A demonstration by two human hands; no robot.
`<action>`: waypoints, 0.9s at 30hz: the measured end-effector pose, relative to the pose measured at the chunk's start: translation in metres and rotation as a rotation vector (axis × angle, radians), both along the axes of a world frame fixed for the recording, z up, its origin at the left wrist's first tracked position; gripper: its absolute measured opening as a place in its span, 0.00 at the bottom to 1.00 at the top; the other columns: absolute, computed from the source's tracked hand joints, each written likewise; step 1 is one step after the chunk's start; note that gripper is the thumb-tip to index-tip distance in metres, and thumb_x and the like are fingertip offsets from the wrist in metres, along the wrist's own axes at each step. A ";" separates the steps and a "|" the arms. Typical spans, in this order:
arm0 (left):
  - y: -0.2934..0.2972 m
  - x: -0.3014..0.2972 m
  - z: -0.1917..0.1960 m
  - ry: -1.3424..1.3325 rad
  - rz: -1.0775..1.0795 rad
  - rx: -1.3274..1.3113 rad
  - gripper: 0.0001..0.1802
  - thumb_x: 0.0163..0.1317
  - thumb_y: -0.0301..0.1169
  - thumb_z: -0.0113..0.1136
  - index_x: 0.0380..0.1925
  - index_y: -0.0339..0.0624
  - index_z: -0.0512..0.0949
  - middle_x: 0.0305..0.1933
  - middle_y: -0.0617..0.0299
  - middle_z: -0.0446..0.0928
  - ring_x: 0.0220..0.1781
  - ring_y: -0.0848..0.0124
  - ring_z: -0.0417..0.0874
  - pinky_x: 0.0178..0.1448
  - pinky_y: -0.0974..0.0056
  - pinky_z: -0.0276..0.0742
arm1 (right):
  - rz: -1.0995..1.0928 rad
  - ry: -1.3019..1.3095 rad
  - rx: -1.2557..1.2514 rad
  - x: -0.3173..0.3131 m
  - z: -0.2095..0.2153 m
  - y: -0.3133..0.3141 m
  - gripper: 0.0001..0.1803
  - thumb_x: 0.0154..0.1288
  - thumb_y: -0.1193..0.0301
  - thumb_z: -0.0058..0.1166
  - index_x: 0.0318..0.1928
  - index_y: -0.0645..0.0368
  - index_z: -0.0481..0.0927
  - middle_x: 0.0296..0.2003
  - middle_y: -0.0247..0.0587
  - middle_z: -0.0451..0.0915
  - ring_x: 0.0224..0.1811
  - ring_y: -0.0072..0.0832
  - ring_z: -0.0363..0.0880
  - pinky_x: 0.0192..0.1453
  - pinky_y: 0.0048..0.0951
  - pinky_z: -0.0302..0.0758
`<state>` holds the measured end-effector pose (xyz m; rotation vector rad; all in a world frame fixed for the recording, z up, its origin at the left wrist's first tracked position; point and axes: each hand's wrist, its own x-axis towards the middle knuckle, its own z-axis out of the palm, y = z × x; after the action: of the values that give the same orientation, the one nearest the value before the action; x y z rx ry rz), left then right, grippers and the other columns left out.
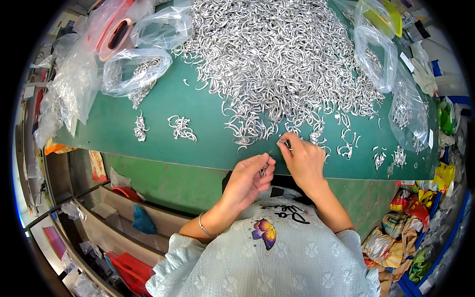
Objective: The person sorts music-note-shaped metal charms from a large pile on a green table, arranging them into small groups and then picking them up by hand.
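Observation:
A large heap of small curved silver metal pieces (277,54) covers the far middle of the green table (208,148). My left hand (247,180) is just off the table's near edge, its fingers curled around a few of these curved metal pieces (263,171). At the near edge of the heap, my right hand (304,161) pinches thumb and forefinger together on something small and silver, apparently another curved metal piece; the fingers partly hide it. Loose pieces lie close by its fingertips.
Small piles of pieces (182,128) lie to the left and more (400,157) to the right. Clear plastic bags (136,72) flank the heap, one bag (408,116) holding pieces. Brown shelving (123,232) stands lower left; colourful packages (391,237) sit lower right.

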<state>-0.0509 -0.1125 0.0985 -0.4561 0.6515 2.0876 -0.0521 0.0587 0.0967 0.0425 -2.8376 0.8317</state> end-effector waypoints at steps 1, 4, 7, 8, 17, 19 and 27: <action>0.003 0.000 0.004 -0.003 0.001 -0.090 0.11 0.68 0.33 0.47 0.39 0.36 0.75 0.31 0.65 0.71 0.31 0.77 0.71 0.34 0.70 0.68 | 0.006 0.038 -0.007 -0.001 0.000 -0.001 0.06 0.55 0.71 0.62 0.32 0.55 0.78 0.14 0.37 0.74 0.14 0.33 0.74 0.17 0.31 0.65; 0.014 0.000 0.012 0.058 0.073 -0.182 0.11 0.68 0.32 0.48 0.39 0.34 0.74 0.31 0.64 0.72 0.31 0.76 0.72 0.35 0.70 0.70 | -0.033 0.066 -0.093 0.000 -0.001 0.003 0.06 0.54 0.71 0.63 0.32 0.55 0.78 0.13 0.36 0.74 0.13 0.31 0.74 0.17 0.30 0.65; 0.017 -0.002 0.019 0.055 0.088 -0.213 0.11 0.68 0.32 0.48 0.37 0.34 0.74 0.32 0.62 0.72 0.32 0.73 0.73 0.38 0.69 0.72 | -0.044 0.031 -0.124 0.000 0.004 0.005 0.07 0.53 0.72 0.64 0.32 0.55 0.78 0.13 0.36 0.75 0.13 0.30 0.75 0.17 0.30 0.66; 0.017 -0.001 0.017 0.068 0.092 -0.194 0.11 0.68 0.33 0.48 0.36 0.35 0.74 0.30 0.62 0.72 0.31 0.73 0.72 0.36 0.69 0.71 | -0.039 0.015 -0.120 -0.001 0.006 0.005 0.08 0.53 0.72 0.64 0.33 0.55 0.78 0.13 0.36 0.75 0.13 0.30 0.75 0.17 0.30 0.66; 0.000 0.003 0.007 0.014 0.056 -0.102 0.16 0.70 0.38 0.45 0.26 0.39 0.71 0.23 0.66 0.66 0.20 0.77 0.63 0.24 0.71 0.58 | 0.036 0.016 -0.027 -0.012 -0.006 -0.013 0.10 0.55 0.65 0.62 0.32 0.54 0.75 0.15 0.37 0.76 0.15 0.35 0.76 0.17 0.33 0.67; 0.000 0.001 0.009 -0.025 0.072 -0.151 0.15 0.70 0.37 0.46 0.29 0.39 0.72 0.23 0.66 0.66 0.21 0.77 0.63 0.24 0.72 0.59 | 0.029 -0.025 -0.021 -0.012 -0.005 -0.009 0.09 0.55 0.67 0.61 0.32 0.54 0.75 0.16 0.37 0.77 0.16 0.35 0.77 0.18 0.33 0.68; -0.002 0.003 0.007 0.025 0.107 -0.100 0.11 0.69 0.30 0.46 0.41 0.35 0.74 0.29 0.65 0.69 0.28 0.78 0.67 0.29 0.73 0.63 | 0.053 -0.049 0.075 -0.007 0.002 -0.016 0.08 0.55 0.68 0.61 0.33 0.55 0.77 0.16 0.38 0.77 0.16 0.33 0.77 0.18 0.33 0.68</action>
<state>-0.0479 -0.1143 0.1060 -0.5324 0.7636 2.1716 -0.0589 0.0430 0.0987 0.1093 -2.9242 0.7469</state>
